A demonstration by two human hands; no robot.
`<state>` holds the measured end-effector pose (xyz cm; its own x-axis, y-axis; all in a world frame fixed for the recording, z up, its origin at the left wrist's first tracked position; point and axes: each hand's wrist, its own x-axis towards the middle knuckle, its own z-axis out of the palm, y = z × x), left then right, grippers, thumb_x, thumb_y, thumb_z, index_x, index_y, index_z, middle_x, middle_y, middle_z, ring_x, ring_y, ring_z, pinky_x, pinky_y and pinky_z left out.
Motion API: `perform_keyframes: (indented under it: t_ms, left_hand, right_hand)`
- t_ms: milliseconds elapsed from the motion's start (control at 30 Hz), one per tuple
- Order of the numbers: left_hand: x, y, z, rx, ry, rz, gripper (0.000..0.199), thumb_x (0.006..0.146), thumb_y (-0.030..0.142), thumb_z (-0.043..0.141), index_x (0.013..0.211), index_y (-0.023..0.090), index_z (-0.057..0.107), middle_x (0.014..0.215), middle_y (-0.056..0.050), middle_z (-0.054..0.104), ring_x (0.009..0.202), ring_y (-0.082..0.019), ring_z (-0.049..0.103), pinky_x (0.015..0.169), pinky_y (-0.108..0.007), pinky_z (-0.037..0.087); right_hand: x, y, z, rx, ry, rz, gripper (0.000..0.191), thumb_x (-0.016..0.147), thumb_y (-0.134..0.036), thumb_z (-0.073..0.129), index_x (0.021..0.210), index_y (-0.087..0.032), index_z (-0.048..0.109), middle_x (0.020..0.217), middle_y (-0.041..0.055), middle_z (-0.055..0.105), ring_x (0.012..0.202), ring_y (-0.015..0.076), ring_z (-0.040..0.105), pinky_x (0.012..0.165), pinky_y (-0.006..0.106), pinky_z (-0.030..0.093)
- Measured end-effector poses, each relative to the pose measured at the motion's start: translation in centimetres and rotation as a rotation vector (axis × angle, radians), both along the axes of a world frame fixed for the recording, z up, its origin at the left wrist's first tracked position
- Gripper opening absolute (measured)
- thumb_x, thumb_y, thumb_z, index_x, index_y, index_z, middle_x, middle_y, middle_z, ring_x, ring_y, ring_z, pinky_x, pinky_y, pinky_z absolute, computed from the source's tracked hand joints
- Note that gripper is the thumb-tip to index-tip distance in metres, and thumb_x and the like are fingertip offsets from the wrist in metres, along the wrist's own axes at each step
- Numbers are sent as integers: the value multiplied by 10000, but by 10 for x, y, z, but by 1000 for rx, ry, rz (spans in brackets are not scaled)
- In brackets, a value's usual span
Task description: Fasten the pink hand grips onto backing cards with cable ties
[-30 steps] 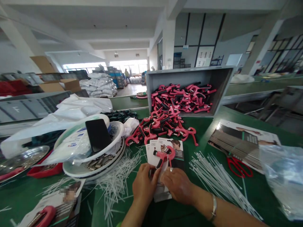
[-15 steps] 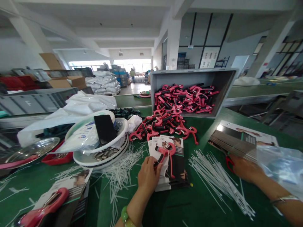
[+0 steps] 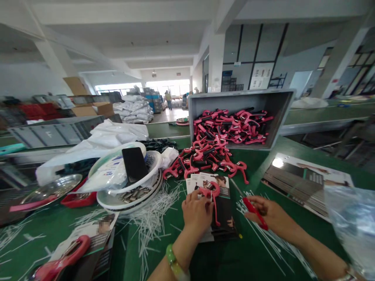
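So the right hand [image 3: 271, 214] just brought the scissors [image 3: 254, 212] over from well right of the cards [image 3: 225, 208] to just beside them, gripping the red handles. I'd say that puts a cutter within easy reach of the work. Left hand [image 3: 197, 212] has shifted further over the cards, grasping the pink tool [image 3: 216, 191] lying on top, right under its fingers.
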<state>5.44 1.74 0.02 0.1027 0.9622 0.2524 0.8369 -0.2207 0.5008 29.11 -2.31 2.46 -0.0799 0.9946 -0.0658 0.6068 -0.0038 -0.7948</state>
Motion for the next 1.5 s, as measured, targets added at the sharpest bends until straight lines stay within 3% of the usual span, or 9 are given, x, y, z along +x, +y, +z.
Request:
perform_keyframes:
  t_ms: [167, 300, 800, 967, 1133, 1233, 1300, 1400, 1500]
  left_hand:
    - [2, 12, -6, -102, -197, 37, 181, 781, 321, 560, 683, 216, 670, 1062, -34, 605, 989, -208, 536, 836, -337, 396]
    - [-3, 14, -10, -107, -322, 4, 193, 780, 304, 568, 636, 197, 639, 1021, -34, 606, 967, -185, 546, 857, -315, 387]
    - [-7, 16, -17, -53, -411, -78, 176, 790, 287, 564, 659, 193, 635, 981, -47, 606, 991, -197, 536, 877, -338, 387]
    - [-7, 15, -15, -50, -446, -93, 182, 786, 288, 559, 646, 196, 630, 947, -43, 603, 959, -197, 547, 871, -347, 394]
    - [-5, 14, -19, -35, -493, -82, 197, 791, 313, 545, 653, 197, 624, 957, -54, 589, 958, -207, 548, 885, -367, 399]
    - [-11, 19, -25, 4, -589, -34, 203, 801, 328, 522, 689, 193, 623, 985, -72, 580, 1002, -220, 539, 910, -379, 401]
    - [-21, 24, -29, 54, -684, 115, 191, 796, 314, 516, 872, 179, 628, 1068, -102, 553, 996, -219, 548, 902, -380, 421]
    - [-42, 26, -28, 124, -706, 370, 426, 774, 286, 532, 1177, 148, 508, 1197, -149, 490, 947, -212, 567, 884, -388, 440]
    - [-53, 16, -23, 33, -531, 265, 332, 752, 358, 575, 1038, 194, 612, 1114, -99, 570, 971, -233, 556, 895, -398, 423]
  right_hand:
    - [-30, 15, -1, 483, -778, 251, 489, 730, -21, 446, 1176, -175, 573, 956, 96, 679, 850, 211, 644, 735, 328, 509]
    - [-39, 22, 1, 630, -1106, 349, 420, 751, -11, 489, 1132, -153, 596, 856, 102, 669, 764, 219, 644, 629, 299, 509]
    - [-49, 39, -14, 792, -1191, 351, 292, 783, -117, 586, 1074, -139, 600, 779, 78, 630, 702, 202, 602, 560, 275, 423]
    - [-41, 51, -16, 734, -1124, 471, 286, 793, -110, 529, 1071, -138, 590, 831, 106, 651, 729, 191, 598, 559, 250, 381]
    - [-42, 56, -12, 446, -1030, 512, 304, 741, -112, 508, 1028, -156, 596, 878, 95, 676, 739, 186, 622, 616, 253, 398]
    - [-42, 51, 1, 317, -913, 494, 230, 768, -150, 488, 957, -187, 613, 885, 73, 688, 780, 188, 636, 648, 251, 405]
    - [-41, 49, 15, 247, -811, 459, 200, 779, -287, 545, 949, -214, 623, 885, 56, 689, 809, 198, 632, 658, 251, 406]
    - [-43, 50, 38, 67, -714, 492, 410, 648, -514, 664, 945, -231, 648, 810, 27, 675, 718, 194, 611, 583, 239, 382]
    - [-55, 56, 56, -67, -701, 593, 457, 561, -574, 695, 863, -231, 677, 702, 0, 636, 617, 163, 558, 508, 221, 323]
